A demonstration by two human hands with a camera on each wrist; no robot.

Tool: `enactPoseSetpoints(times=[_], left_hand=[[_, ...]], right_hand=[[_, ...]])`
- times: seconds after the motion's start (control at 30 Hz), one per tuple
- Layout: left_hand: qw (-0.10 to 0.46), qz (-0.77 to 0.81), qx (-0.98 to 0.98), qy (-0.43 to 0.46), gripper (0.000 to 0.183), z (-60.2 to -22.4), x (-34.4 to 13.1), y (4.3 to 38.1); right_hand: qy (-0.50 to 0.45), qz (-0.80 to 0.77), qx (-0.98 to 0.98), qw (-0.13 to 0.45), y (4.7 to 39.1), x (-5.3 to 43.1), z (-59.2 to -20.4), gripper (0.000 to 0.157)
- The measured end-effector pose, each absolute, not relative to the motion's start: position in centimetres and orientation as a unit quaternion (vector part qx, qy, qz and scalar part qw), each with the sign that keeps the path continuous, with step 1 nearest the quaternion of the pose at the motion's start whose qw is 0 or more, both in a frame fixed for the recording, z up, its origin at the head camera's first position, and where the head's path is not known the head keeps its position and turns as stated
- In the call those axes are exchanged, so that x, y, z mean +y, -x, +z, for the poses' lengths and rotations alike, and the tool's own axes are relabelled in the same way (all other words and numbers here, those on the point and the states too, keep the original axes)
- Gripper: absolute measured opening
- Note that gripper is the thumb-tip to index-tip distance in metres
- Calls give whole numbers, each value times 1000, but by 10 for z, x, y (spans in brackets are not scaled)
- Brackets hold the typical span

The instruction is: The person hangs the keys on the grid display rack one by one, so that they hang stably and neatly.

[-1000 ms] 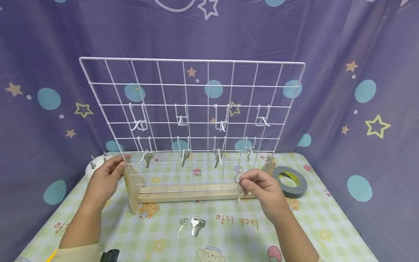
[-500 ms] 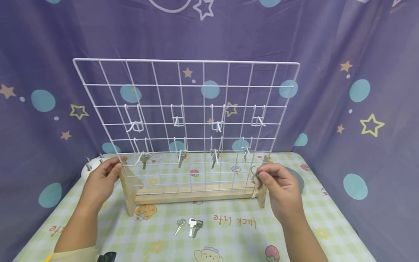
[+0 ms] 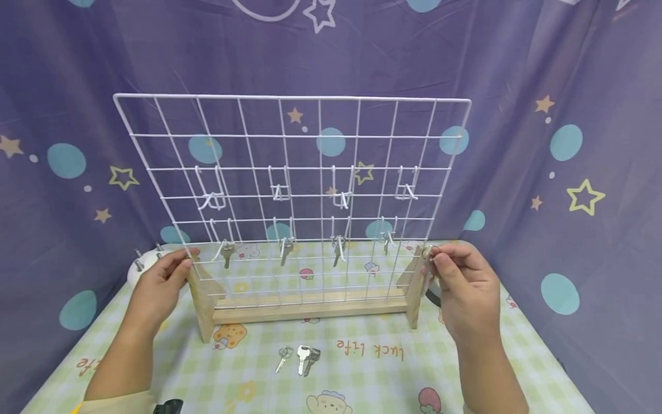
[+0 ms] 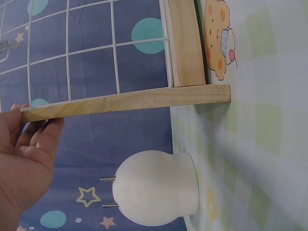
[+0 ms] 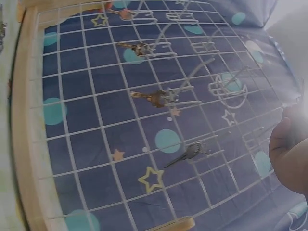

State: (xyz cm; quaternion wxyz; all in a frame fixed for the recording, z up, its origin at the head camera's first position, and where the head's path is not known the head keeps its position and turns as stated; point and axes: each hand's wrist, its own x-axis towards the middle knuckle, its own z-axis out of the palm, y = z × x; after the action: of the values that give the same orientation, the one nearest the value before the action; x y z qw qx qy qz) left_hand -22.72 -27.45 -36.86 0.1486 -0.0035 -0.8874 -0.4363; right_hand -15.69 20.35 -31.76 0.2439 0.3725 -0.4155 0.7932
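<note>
A white wire grid rack stands on wooden end supports. My left hand grips the upper end of the left wooden support between thumb and fingers, also visible in the left wrist view. My right hand pinches a key on a ring beside the top of the right support; fingers partly cover it. Several keys, one of them a dark key in the right wrist view, hang from the lower row of hooks. The upper hooks carry none.
Three loose keys lie on the checked tablecloth before the rack. A white rounded object with metal pins stands behind the left support. The tape roll is mostly hidden behind my right hand. Patterned curtain encloses the table.
My right hand has carried the key rightward and up, from in front of the grid to the right support. My left hand keeps its grip. The view has shifted slightly.
</note>
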Motion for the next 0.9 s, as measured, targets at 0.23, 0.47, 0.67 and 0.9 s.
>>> enactPoseSetpoints(times=[0.23,0.47,0.67,0.9], left_hand=[[142,-439,-887,4,51,-369,-276,226],[145,-441,-886,8,51,-370,-277,226],[148,-439,-886,6,50,-370,-276,226],[158,-444,-882,19,48,-371,-276,228]], right_hand=[[-326,789,-443,273,165,201,-298,20],[-298,777,-469,296,177,199,-281,11],[-258,766,-503,307,187,197,-273,4],[-237,767,-511,308,198,196,-270,7]])
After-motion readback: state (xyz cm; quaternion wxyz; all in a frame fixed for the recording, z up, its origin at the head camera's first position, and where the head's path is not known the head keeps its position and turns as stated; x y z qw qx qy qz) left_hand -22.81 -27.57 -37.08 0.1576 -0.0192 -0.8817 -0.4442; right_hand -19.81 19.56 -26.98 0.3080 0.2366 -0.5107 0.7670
